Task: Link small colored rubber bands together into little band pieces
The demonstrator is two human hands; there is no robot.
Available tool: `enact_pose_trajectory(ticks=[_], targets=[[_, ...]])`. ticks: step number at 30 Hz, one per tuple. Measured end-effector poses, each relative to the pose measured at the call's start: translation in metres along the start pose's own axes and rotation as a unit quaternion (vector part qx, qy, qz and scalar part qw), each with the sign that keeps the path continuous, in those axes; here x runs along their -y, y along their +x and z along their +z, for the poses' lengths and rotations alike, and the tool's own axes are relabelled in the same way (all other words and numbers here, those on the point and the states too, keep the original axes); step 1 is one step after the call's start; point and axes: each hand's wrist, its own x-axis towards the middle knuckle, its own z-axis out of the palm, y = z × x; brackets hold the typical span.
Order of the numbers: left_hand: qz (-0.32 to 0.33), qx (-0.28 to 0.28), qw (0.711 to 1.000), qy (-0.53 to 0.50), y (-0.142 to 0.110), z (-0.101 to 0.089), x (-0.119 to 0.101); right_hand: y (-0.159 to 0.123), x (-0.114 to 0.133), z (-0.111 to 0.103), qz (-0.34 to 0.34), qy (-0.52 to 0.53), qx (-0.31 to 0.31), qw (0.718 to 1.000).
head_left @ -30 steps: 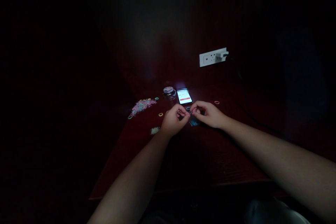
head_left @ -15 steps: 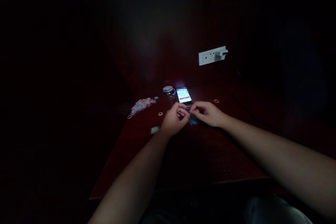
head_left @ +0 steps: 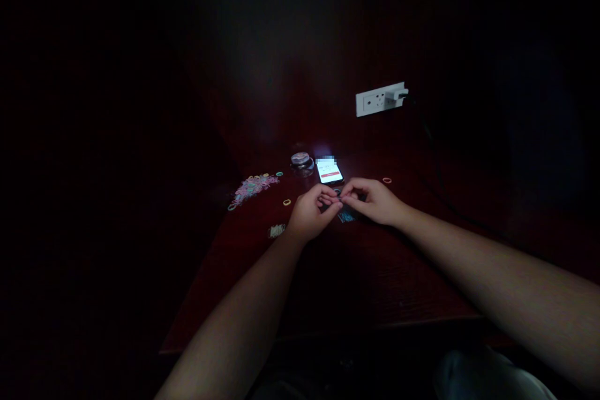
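My left hand (head_left: 312, 209) and my right hand (head_left: 372, 201) meet fingertip to fingertip over the table, thumbs and index fingers pinched. Whatever lies between the fingertips is too small and dim to make out. Just beneath them is a little heap of blue elastic hair bands (head_left: 345, 217). A single greyish-blue band (head_left: 337, 191) shows behind the fingertips, partly covered. Left of my left wrist lies a bunch of pale yellowish bands (head_left: 276, 230), with one yellow band (head_left: 287, 202) farther back.
A lit phone (head_left: 330, 170) lies behind my hands, beside a round lidded jar (head_left: 301, 164). Mixed pastel bands (head_left: 255, 187) are piled at the left, and an orange band (head_left: 387, 180) lies right. A wall socket (head_left: 380, 99) holds a plug with a dark cable. The room is very dark.
My left thumb has stretched slightly toward the right hand, and the fingertips have come closer together. The bands, jar and phone lie as before.
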Motion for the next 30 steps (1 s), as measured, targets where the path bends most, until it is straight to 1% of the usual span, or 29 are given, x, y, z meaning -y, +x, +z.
enact_pose_trajectory(ticks=[6,11,18,23,30], targets=[[0.008,-0.015,1.0,0.018,0.001,-0.0015,-0.0018,-0.0002,0.0007,-0.0008,-0.007,-0.011,0.004,1.0],[0.009,-0.031,0.999,0.038,0.0008,-0.0028,-0.0024,0.0,-0.0026,-0.0008,-0.006,-0.007,-0.01,1.0],[-0.006,-0.026,0.999,0.038,0.0009,-0.0031,-0.0029,-0.0004,-0.0027,-0.0018,0.004,-0.008,-0.018,1.0],[-0.006,-0.026,0.999,0.039,0.0005,-0.0038,-0.0039,-0.001,-0.0012,-0.0014,0.003,0.021,0.008,1.0],[-0.01,-0.021,0.999,0.031,0.0002,-0.0044,-0.0057,0.0001,-0.0046,-0.0008,-0.006,-0.019,-0.002,1.0]])
